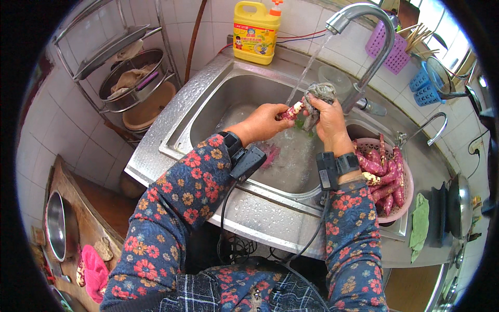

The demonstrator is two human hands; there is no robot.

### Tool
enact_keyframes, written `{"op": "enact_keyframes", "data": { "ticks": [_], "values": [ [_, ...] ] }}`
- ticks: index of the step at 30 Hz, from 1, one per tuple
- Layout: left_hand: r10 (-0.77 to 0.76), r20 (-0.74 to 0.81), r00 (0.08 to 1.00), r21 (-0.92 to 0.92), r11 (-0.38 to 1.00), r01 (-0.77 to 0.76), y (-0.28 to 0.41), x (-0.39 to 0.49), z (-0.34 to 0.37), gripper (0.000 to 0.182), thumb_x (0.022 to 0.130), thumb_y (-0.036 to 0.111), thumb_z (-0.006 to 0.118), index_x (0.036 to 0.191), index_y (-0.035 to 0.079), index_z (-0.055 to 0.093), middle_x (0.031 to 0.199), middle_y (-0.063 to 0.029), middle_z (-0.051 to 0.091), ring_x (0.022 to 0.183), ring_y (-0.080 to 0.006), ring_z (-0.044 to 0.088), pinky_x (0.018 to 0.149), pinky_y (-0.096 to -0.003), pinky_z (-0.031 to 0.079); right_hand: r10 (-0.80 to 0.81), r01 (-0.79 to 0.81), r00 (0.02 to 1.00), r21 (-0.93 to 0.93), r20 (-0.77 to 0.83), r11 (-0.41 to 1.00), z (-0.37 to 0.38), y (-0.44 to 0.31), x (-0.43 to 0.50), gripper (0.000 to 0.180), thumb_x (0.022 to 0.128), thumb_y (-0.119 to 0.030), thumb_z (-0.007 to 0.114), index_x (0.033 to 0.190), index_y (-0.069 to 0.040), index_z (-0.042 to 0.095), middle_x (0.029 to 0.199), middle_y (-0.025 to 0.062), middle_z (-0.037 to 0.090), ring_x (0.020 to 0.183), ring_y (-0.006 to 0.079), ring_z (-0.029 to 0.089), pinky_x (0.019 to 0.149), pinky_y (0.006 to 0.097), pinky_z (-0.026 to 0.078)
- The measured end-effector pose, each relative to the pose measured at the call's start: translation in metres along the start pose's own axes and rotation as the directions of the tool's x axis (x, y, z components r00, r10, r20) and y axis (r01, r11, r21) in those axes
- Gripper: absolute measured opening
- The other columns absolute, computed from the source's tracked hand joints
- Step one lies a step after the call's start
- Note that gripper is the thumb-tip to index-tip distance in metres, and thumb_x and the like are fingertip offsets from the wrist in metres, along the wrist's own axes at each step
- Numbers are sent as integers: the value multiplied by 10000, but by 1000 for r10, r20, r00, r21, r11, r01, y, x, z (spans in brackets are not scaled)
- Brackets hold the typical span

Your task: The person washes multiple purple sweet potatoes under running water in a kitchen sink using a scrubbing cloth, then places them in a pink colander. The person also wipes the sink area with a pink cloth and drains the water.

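My left hand (267, 121) grips a purple-skinned sweet potato (291, 112) with pale patches, held above the large steel sink basin (241, 87). Bunched in my right hand (327, 117) is a wet grey cloth (322, 93), which touches the root's upper end. Water runs from the curved chrome faucet (351, 11) and falls just behind the root into the basin. Cloudy water stands there, with something reddish-purple (269, 155) and a bit of green in it. To the right, a pink plastic colander (408, 187) holds several purple-skinned sweet potatoes (384, 171).
A yellow detergent jug (255, 35) stands behind the basin. At the right are a small second faucet (438, 128), a green cloth (420, 226) and a wok (460, 206). A metal rack with pans (132, 82) stands left; a steel bowl (55, 226) sits on a wooden surface.
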State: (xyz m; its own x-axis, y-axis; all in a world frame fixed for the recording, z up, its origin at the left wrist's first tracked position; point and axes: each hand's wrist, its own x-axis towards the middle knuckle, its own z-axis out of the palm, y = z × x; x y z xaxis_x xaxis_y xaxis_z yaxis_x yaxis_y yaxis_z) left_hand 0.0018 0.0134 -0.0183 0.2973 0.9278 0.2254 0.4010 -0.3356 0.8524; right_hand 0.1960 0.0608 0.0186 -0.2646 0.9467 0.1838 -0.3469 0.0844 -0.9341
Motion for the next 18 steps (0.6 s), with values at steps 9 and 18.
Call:
{"op": "enact_keyframes", "data": {
  "ticks": [9, 18],
  "values": [
    [-239, -16, 971, -526, 828, 195, 11, 2, -4, 309, 1027, 170, 592, 1276, 5, 514, 1061, -110, 683, 925, -175, 680, 807, -318, 578, 96, -92, 989, 44, -111, 995, -6, 10, 1, 111, 908, -3, 625, 1018, 4, 628, 886, 100, 688, 735, 217, 681, 641, 349, 601],
    [-242, 216, 946, -785, 532, 316, 19, 1, -14, 374, 1081, 263, 464, 1352, 5, 463, 1228, -144, 608, 1071, -287, 679, 1007, -430, 544, 28, -35, 984, -39, -178, 999, -11, 15, 4, 203, 872, -33, 691, 1056, -31, 606, 963, 81, 682, 797, 205, 675, 625, 348, 591]
  ]
}}
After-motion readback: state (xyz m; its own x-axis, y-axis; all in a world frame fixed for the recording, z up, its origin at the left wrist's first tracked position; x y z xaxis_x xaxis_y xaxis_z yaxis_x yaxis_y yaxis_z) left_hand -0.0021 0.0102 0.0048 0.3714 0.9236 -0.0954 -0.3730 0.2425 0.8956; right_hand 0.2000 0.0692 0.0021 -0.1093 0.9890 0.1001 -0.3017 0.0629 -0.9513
